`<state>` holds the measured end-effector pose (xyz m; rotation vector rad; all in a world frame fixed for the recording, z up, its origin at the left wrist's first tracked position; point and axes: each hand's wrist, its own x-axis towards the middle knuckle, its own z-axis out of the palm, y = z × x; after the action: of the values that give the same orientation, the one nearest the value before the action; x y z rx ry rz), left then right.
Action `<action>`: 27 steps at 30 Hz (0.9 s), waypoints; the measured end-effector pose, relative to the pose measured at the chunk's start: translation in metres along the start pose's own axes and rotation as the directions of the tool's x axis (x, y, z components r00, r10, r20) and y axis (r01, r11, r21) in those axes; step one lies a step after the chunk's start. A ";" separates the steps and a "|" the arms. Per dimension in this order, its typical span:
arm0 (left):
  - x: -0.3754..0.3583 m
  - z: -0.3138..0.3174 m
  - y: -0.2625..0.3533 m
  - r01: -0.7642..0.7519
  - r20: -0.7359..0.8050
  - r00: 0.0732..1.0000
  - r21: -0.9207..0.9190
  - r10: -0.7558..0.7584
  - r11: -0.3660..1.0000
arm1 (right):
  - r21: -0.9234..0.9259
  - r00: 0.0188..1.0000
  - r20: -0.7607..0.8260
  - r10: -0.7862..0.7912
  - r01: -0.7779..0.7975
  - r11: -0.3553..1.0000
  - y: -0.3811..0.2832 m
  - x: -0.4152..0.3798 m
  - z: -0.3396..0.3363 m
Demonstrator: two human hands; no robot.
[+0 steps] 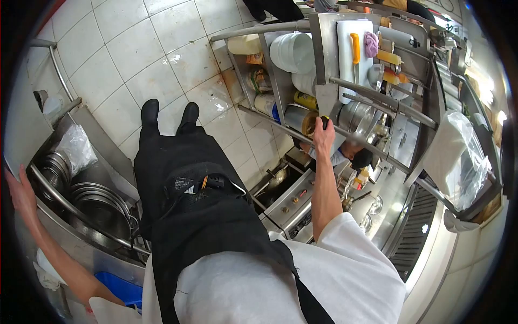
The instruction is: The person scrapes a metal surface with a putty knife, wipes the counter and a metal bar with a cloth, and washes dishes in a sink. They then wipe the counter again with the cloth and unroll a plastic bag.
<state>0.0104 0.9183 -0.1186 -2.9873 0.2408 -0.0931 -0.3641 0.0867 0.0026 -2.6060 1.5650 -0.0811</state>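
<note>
My right hand (pixel 324 134) is closed around the black handle of a tool with a broad, flat metal blade, which looks like a spatula (pixel 327 100). Its blade points away from me, beside the steel rail of the worktop. On that worktop a white cutting board (pixel 347 75) carries a knife with an orange handle (pixel 355 49) and a purple cloth (pixel 371 44). Far to the left, my left hand (pixel 22 194) rests with its fingers stretched out against the edge of a steel panel (pixel 27 129). Stacked metal pans (pixel 100 210) sit on the shelf beside that arm.
White buckets (pixel 293 53) and containers fill the shelves under the worktop. A co-worker's dark-haired head (pixel 360 156) shows beyond my right forearm. A clear plastic bag (pixel 77 147) lies by the pans; a blue bin (pixel 120 287) is below my left arm. The tiled floor (pixel 178 54) looks wet in places.
</note>
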 end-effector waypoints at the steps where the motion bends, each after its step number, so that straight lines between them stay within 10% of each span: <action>1: 0.000 0.002 0.000 -0.013 -0.008 1.000 -0.002 0.013 1.000 | 0.028 1.000 0.021 0.022 -0.022 0.999 -0.009 -0.002 -0.003; 6: 0.010 0.008 -0.008 -0.151 -0.092 0.986 -0.119 0.141 0.981 | 0.041 0.994 0.068 -0.083 0.081 0.996 -0.101 0.066 0.025; 10: 0.000 0.031 -0.018 -0.085 -0.054 0.993 0.332 0.109 0.939 | -0.023 0.991 -0.013 -0.130 0.130 0.991 -0.026 0.022 0.025; 13: -0.017 0.038 -0.017 0.041 0.031 0.999 0.128 -0.045 0.991 | -0.042 1.000 -0.019 -0.022 0.021 0.999 0.050 -0.040 0.015; 16: -0.010 0.033 -0.007 0.120 0.126 0.986 -0.071 -0.110 0.990 | 0.045 0.998 0.039 0.050 -0.051 0.998 -0.019 -0.014 0.008; 19: -0.004 0.022 0.005 0.106 0.122 0.982 0.291 -0.147 0.951 | 0.151 0.993 0.013 -0.118 0.115 0.982 -0.078 0.080 0.047; 22: 0.000 -0.029 0.050 0.210 0.265 0.927 0.213 -0.264 0.954 | 0.176 0.980 -0.076 -0.185 0.196 0.965 -0.175 0.157 0.054; 24: 0.002 -0.006 0.023 0.073 0.064 0.995 0.143 -0.083 0.987 | 0.406 0.965 -0.129 -0.228 0.261 0.876 -0.233 0.149 0.008; 27: 0.002 -0.014 0.032 0.040 -0.052 0.998 0.060 -0.037 0.997 | 0.223 0.915 -0.166 -0.367 0.398 0.890 -0.245 0.121 -0.036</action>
<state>0.0067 0.8844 -0.1098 -2.9318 0.1821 -0.1777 -0.0957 0.0924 0.0655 -2.6972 0.9629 -0.4445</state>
